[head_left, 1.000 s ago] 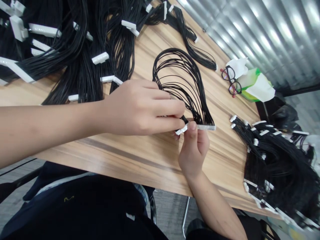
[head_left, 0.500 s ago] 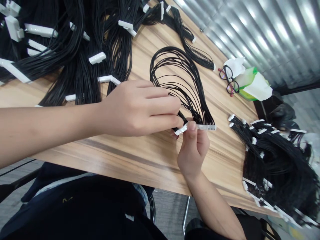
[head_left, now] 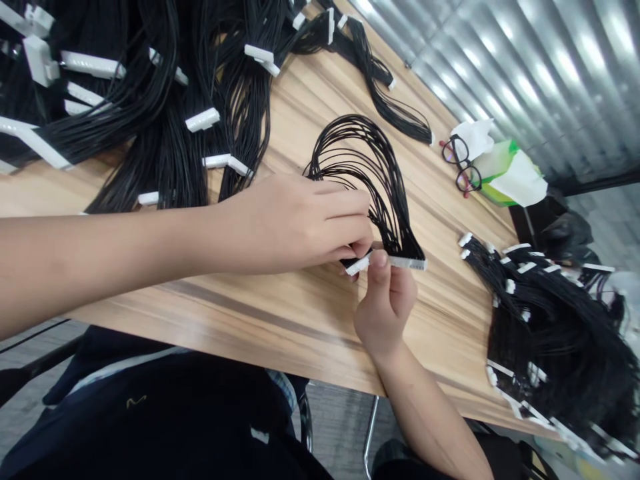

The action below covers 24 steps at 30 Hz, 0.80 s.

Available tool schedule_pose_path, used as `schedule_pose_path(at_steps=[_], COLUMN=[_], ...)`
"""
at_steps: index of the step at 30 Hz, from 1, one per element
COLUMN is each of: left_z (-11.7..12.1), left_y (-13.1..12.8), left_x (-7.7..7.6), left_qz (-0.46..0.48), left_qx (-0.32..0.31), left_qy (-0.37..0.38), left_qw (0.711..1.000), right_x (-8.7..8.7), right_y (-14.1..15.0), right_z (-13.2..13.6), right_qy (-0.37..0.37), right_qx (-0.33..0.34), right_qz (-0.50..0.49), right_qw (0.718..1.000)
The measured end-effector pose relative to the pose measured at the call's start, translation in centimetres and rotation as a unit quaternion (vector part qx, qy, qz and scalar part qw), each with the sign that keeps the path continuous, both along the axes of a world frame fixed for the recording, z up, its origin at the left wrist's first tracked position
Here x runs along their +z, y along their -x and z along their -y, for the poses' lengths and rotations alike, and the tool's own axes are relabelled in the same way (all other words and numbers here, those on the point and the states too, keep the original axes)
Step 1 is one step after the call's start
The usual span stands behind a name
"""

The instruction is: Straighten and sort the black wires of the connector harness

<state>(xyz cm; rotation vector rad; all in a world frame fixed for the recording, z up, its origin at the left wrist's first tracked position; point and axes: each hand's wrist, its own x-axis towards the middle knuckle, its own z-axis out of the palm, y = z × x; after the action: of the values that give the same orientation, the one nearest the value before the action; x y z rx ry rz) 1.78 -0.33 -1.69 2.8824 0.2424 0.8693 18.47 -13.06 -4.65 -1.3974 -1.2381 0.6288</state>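
A wire harness with looped black wires (head_left: 393,160) stands above the table between my hands. One end has a long white connector (head_left: 413,263); a shorter white connector (head_left: 357,265) lies close to its left. My right hand (head_left: 386,297) is closed on the long connector, thumb on top, near its left end. Palm down, my left hand (head_left: 320,220) has its fingers bent and pinched on the black wires just behind the short connector. Its fingertips are partly hidden, and so is the wires' path beneath that hand.
Many black wire harnesses with white connectors (head_left: 203,120) cover the table's left and back. Another heap of harnesses (head_left: 560,320) lies at the right. Eyeglasses (head_left: 463,163) rest beside a green-and-white tissue pack (head_left: 505,173). The wooden table's (head_left: 280,333) front edge runs before my lap.
My left hand has shifted slightly right and down, its fingers more bent. The wire loop has become lower and narrower, and the long connector has dipped a little. My right hand keeps its grip.
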Motion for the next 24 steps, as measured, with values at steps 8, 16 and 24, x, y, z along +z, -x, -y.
schedule_pose_path(at_steps=[8, 16, 24], left_z=[0.0, 1.0, 2.2], left_y=[-0.3, 0.7, 0.9], left_x=[-0.9, -0.1, 0.0], left_qz=[-0.042, 0.153, 0.102], left_qx=[0.025, -0.026, -0.050], left_qy=[-0.116, -0.091, 0.088], left_qw=[0.992, 0.984, 0.990], right_x=[-0.3, 0.4, 0.5], right_y=[0.3, -0.6, -0.6], right_z=[0.0, -1.4, -1.7], right_qy=[0.069, 0.059, 0.038], right_qx=[-0.002, -0.047, -0.080], right_qz=[-0.043, -0.162, -0.137], right_qw=[0.997, 0.984, 0.987])
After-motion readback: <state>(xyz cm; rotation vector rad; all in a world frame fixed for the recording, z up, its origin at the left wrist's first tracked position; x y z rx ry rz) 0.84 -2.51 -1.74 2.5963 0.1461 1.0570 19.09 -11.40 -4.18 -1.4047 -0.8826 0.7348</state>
